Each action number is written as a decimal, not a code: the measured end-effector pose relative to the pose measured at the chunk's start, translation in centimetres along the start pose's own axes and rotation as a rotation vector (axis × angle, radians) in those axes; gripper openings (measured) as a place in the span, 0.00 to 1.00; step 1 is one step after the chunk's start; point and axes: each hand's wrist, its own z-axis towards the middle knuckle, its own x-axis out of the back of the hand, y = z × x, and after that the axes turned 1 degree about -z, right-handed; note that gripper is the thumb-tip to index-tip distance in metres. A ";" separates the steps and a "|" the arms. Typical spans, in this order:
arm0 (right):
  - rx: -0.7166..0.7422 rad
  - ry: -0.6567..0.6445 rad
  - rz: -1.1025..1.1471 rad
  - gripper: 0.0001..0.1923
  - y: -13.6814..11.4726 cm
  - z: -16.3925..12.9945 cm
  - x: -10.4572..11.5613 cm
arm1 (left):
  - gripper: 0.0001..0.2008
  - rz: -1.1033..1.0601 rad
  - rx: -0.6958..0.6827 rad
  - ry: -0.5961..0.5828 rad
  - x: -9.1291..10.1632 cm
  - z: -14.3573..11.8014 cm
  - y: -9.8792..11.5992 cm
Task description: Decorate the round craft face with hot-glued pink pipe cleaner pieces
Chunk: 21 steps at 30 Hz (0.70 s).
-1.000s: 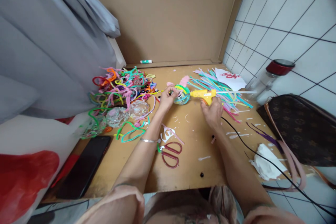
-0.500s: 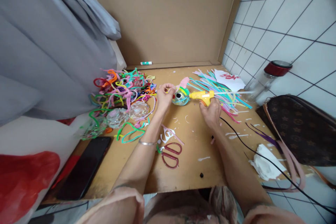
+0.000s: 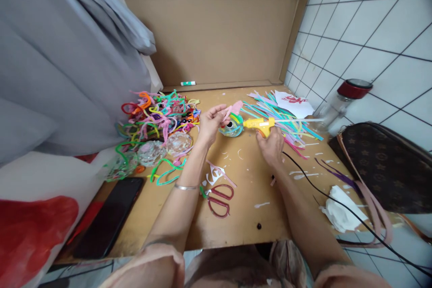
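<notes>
My left hand [image 3: 212, 121] is at the upper left of a small clear ball [image 3: 232, 130]. Its fingers are curled in and pinch a pink strip [image 3: 227, 113]. The ball carries a black-and-white eye, green and yellow bands and a pink piece [image 3: 237, 107] standing up at the top. My right hand [image 3: 271, 143] is wrapped round the handle of a yellow hot glue gun [image 3: 259, 123]. The gun's nozzle points left, at the ball's right side, and a pale glue stick [image 3: 300, 120] sticks out behind. Part of the ball's left side is hidden by my left fingers.
Red-handled scissors [image 3: 220, 201] and paper scraps lie in front. Tangled pipe cleaners [image 3: 165, 112] and clear balls [image 3: 151, 152] are on the left, near a black phone [image 3: 110, 217]. Loose strips [image 3: 286, 114], a jar [image 3: 337, 108], brown bag [image 3: 388, 166] and black cord [image 3: 310, 179] are right.
My left fingers have lifted and opened slightly at the ball's upper left, and the pink strip now shows between them. The glue gun has stayed almost in place.
</notes>
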 end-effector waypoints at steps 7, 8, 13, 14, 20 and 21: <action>0.034 0.040 -0.002 0.14 0.0 -0.1 -0.1 | 0.12 0.055 0.068 -0.054 0.1 -0.3 0.1; 0.033 0.040 -0.006 0.14 0.0 -0.1 0.0 | 0.12 0.061 0.058 -0.044 0.1 -0.2 0.1; 0.031 0.016 -0.018 0.15 -0.2 -0.1 0.2 | 0.10 0.121 -0.096 -0.013 0.5 0.1 0.3; 0.031 0.014 -0.012 0.14 -0.3 -0.1 0.2 | 0.11 0.126 -0.121 0.000 0.5 0.2 0.3; 0.024 -0.015 -0.003 0.14 -0.2 -0.1 0.3 | 0.15 -0.002 -0.056 -0.056 0.7 0.3 0.3; 0.020 -0.012 -0.002 0.14 -0.2 -0.1 0.3 | 0.15 -0.029 -0.030 -0.068 0.7 0.3 0.3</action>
